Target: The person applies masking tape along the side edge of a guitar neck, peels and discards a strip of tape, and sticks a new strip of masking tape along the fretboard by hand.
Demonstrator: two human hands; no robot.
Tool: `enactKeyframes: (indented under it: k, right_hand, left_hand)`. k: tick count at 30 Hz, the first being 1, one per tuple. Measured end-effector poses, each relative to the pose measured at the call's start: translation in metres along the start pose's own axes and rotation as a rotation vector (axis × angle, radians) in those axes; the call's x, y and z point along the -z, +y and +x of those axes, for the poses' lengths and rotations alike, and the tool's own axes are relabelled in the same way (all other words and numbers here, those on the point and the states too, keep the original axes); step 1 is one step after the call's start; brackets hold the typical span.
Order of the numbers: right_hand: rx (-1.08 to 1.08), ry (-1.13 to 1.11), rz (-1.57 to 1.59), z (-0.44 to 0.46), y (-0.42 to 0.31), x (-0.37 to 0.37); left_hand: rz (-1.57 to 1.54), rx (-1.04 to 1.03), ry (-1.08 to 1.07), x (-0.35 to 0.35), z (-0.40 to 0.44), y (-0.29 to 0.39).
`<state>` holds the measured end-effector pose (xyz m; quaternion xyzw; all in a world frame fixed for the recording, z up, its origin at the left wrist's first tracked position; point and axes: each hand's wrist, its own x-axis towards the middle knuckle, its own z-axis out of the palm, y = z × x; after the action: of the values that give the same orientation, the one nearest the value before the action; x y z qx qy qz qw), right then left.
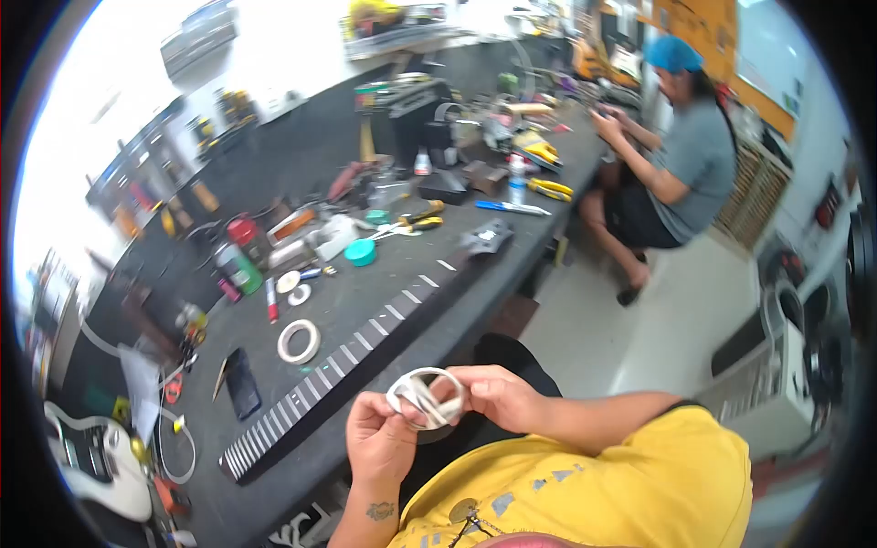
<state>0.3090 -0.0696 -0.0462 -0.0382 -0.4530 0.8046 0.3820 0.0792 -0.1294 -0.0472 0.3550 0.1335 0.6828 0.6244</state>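
Note:
In front of my chest I hold a narrow white ring, which looks like a roll of tape (421,398), between both hands. My left hand (382,437) pinches its left side with closed fingers. On the other side, my right hand (496,396) grips the rim, fingers curled and partly hidden. Pale bands cross the ring's opening; blur hides their detail. Just beyond my hands, a long dark guitar fretboard (333,373) with pale crosswise strips lies along the bench's near edge. A wider cream tape roll (286,344) lies flat behind it.
The dark workbench (384,292) carries a phone (243,384), a teal cup (361,253), a blue marker (512,208), yellow-handled pliers (551,190) and many tools. A white guitar body (108,461) is at lower left. Another person (694,155) sits at the bench's far right end.

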Motion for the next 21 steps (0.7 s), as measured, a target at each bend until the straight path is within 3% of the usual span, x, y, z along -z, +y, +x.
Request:
enactKeyframes:
  k: [1,3,5,11,14,17,18,19,21]
  right_hand:
    - [-0.054,0.063,-0.055,0.000,0.000,0.004]
    - [-0.077,0.119,-0.528,-0.004,-0.004,0.003]
    - [-0.048,0.172,-0.528,-0.009,-0.026,-0.001]
    - [0.287,0.263,-1.228,-0.055,-0.071,0.022]
    - [0.260,0.386,-1.323,-0.086,-0.097,0.031]
    - [0.413,0.707,-1.561,-0.129,-0.142,0.052]
    - [0.327,0.849,-1.644,-0.150,-0.174,0.049]
    - [0.438,0.936,-1.693,-0.173,-0.206,0.054]
    - [0.549,1.253,-1.358,-0.230,-0.274,0.078]
  left_hand:
    - [0.040,0.001,0.016,-0.001,0.000,-0.004]
    - [0.047,0.027,0.036,0.000,0.000,-0.009]
    - [0.080,0.043,0.036,-0.006,0.004,-0.021]
    - [0.246,0.269,0.020,-0.001,0.014,-0.057]
    - [0.248,0.390,-0.032,-0.021,0.017,-0.071]
    - [0.302,0.476,-0.017,-0.032,0.017,-0.080]
    - [0.315,0.505,-0.017,-0.026,0.017,-0.080]
    - [0.329,0.536,-0.018,-0.020,0.017,-0.080]
    - [0.338,0.588,-0.025,-0.005,0.016,-0.080]
